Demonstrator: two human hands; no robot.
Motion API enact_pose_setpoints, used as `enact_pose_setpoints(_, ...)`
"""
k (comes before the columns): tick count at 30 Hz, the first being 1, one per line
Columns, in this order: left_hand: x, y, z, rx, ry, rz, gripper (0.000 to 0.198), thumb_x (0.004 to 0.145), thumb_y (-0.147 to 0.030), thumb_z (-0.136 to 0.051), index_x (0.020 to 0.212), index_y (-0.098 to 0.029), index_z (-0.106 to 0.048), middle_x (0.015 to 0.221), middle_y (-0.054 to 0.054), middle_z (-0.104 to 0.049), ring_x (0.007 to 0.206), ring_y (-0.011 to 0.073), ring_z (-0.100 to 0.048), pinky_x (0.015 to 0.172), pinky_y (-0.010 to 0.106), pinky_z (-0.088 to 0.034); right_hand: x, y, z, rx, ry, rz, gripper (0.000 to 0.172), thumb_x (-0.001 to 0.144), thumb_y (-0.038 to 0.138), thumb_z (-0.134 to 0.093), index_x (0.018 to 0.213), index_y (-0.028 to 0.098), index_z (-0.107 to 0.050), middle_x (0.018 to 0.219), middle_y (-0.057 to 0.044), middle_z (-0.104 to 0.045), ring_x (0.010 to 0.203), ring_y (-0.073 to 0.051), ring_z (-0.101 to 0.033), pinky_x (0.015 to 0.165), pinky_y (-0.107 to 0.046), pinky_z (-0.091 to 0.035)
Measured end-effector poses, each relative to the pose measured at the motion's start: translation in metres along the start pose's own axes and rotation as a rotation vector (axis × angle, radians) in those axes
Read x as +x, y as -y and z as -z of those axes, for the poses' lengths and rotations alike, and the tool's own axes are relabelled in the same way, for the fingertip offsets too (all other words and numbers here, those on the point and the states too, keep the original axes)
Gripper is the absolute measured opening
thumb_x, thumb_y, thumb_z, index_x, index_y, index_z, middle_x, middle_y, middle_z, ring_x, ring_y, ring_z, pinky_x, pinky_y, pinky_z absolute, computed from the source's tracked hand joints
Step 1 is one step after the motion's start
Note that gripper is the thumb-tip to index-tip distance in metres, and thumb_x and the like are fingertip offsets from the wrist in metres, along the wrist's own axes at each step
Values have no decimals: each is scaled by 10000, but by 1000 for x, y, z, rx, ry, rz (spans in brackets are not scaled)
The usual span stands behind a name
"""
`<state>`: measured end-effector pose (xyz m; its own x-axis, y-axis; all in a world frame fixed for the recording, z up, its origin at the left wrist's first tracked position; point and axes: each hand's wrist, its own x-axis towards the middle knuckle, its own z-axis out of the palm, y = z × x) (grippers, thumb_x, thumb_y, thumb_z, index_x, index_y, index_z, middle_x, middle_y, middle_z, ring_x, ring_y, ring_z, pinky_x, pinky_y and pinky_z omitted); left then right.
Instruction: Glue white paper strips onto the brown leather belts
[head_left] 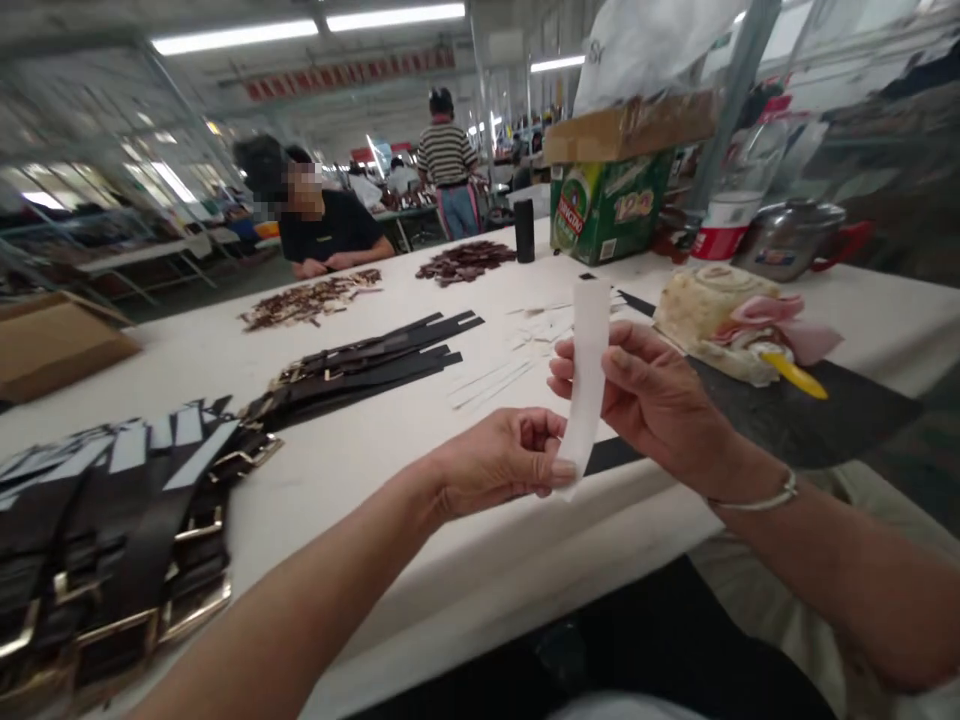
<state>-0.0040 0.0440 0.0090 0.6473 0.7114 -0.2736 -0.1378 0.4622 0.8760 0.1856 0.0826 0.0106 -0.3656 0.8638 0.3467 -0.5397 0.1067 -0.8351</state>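
Note:
A white strip [590, 350], slightly curved, is held upright between both hands above the table's front edge. My left hand [510, 455] pinches its lower end between thumb and fingers. Higher up, my right hand [660, 395] grips the strip's right edge, thumb in front and fingers behind. Thin white offcuts [499, 380] lie on the table just beyond. Dark belts with gold buckles [352, 370] are laid out to the left, and a nearer pile of belts [142, 510] bears white strips on some ends.
A cardboard box [60, 345] stands at left. Small brown pieces [315, 298] and dark pieces [465, 262] lie in heaps farther back. On the right are a green carton [611, 205], a bottle [739, 200], a metal pot [799, 238] and a yellow-handled tool [795, 375]. A person [326, 225] sits across the table.

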Motion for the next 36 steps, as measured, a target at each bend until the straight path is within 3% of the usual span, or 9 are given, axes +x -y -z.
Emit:
enact_pose_setpoints(3, -10, 0, 6, 146, -52, -37, 472, 706, -232, -846, 1100, -150, -601, 781, -19, -586, 670, 82, -552, 655, 228, -433, 5, 10, -6, -139, 43, -13, 261, 833, 418, -794, 974, 257, -644, 1052, 3, -720, 859, -163, -709, 849, -384, -610)
enact_pose_setpoints(5, -22, 3, 16, 435, -281, -114, 496, 766, -288, -796, 1195, -174, -575, 844, -3, -610, 738, 113, -574, 696, 262, -447, 6, 15, -2, -383, 128, 45, 235, 835, 397, -795, 967, 240, -681, 1003, -18, -720, 849, -175, -695, 813, -362, -604)
enact_pose_setpoints(8, -44, 17, 38, 926, -731, -219, 306, 868, -325, -683, 1136, -198, -609, 871, 2, -628, 765, 136, -573, 695, 282, -449, 6, 15, 15, -950, 433, 212, 126, 875, 278, -752, 971, 202, -722, 985, -54, -711, 923, -200, -670, 845, -358, -570)
enact_pose_setpoints(10, -54, 31, 51, 1102, -825, -269, 158, 900, -289, -633, 1032, -202, -638, 886, 7, -632, 781, 142, -584, 701, 285, -458, 3, 7, 29, -1235, 631, 319, 98, 921, 196, -676, 1004, 173, -722, 1049, -86, -698, 966, -206, -657, 850, -351, -560)
enact_pose_setpoints(14, -60, 58, 59, 1217, -653, -431, 100, 936, -181, -569, 969, -209, -659, 992, 30, -628, 896, 144, -602, 765, 277, -478, -5, -14, 45, -1347, 752, 434, 122, 943, 148, -620, 1031, 136, -703, 1086, -116, -682, 974, -202, -653, 840, -320, -565)
enact_pose_setpoints(19, -49, 70, 57, 1268, -540, -469, 153, 945, -117, -547, 982, -203, -668, 986, 28, -625, 911, 133, -592, 800, 275, -486, -10, -30, 45, -1305, 753, 325, 147, 950, 164, -614, 1065, 148, -704, 1071, -101, -689, 969, -192, -652, 864, -302, -561)
enact_pose_setpoints(23, -47, 77, 62, 1256, -524, -454, 152, 927, -106, -570, 988, -189, -681, 974, 35, -632, 900, 142, -596, 794, 287, -496, -13, -42, 44, -1236, 763, 232, 166, 967, 172, -587, 1077, 162, -712, 1084, -94, -688, 969, -179, -656, 871, -286, -557)
enact_pose_setpoints(36, -47, 80, 64, 1247, -535, -470, 178, 939, -129, -571, 1037, -200, -701, 983, 47, -640, 921, 155, -597, 810, 300, -499, -18, -57, 45, -1263, 778, 224, 153, 953, 181, -611, 1056, 163, -722, 1080, -93, -697, 939, -197, -651, 845, -318, -559)
